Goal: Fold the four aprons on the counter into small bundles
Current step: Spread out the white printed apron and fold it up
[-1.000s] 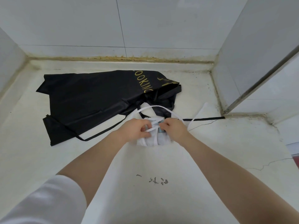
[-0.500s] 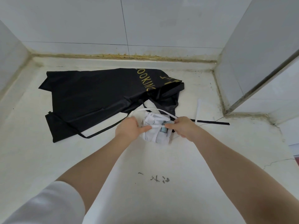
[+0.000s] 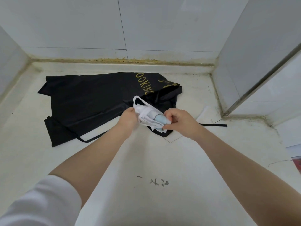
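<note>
A white apron bundle (image 3: pixel 149 117), rolled small with a pale blue patch showing, is held between both hands just above the counter (image 3: pixel 211 160). My left hand (image 3: pixel 128 119) grips its left end. My right hand (image 3: pixel 180 121) pinches its right end and a white strap. A white strap loop (image 3: pixel 138 99) sticks up from the bundle. Behind it a black apron (image 3: pixel 91 101) with gold "COOKING" lettering lies spread flat, its black strap (image 3: pixel 213 125) trailing to the right.
White tiled walls close the counter at the back, left and right. A white strap end (image 3: pixel 203 112) lies near the right wall corner. Dark scribbles (image 3: pixel 156 182) mark the near counter. White and red items (image 3: pixel 297 154) sit at the right edge.
The bundle has been lifted and turned toward the black apron, and the loose white strap is now drawn in around it. Both hands moved slightly away from me.
</note>
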A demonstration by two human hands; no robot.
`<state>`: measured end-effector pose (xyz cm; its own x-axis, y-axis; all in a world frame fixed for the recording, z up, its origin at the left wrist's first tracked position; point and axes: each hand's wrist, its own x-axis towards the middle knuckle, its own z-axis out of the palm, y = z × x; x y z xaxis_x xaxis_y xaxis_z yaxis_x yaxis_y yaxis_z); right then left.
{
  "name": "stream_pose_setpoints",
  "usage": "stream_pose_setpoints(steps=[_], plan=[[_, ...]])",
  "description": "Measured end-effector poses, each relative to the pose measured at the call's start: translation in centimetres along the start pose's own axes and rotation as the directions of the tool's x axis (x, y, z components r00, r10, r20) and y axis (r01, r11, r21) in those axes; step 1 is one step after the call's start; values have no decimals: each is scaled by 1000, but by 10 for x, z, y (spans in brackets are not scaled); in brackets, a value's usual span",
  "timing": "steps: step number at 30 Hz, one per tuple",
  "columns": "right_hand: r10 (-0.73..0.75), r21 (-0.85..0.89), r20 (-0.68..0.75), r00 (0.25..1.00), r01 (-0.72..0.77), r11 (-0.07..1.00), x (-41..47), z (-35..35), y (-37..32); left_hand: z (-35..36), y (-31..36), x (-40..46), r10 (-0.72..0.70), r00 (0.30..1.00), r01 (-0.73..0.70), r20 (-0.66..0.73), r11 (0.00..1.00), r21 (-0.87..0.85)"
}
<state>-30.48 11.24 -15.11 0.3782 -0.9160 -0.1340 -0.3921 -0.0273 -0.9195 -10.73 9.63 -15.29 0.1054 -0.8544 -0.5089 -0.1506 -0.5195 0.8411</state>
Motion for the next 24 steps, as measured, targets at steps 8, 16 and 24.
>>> stream_pose_setpoints(steps=[8,16,24], plan=[[53,-638,346,937,194,745,-10,28,6,-3,-13,-12,53,997,-52,-51,998,21],[113,-526,357,927,100,844,-8,40,7,23,-59,-25,681,685,-369,259,17,929],[272,-222,369,889,-200,954,-8,5,-27,26,-42,-22,327,803,-528,499,2,849]])
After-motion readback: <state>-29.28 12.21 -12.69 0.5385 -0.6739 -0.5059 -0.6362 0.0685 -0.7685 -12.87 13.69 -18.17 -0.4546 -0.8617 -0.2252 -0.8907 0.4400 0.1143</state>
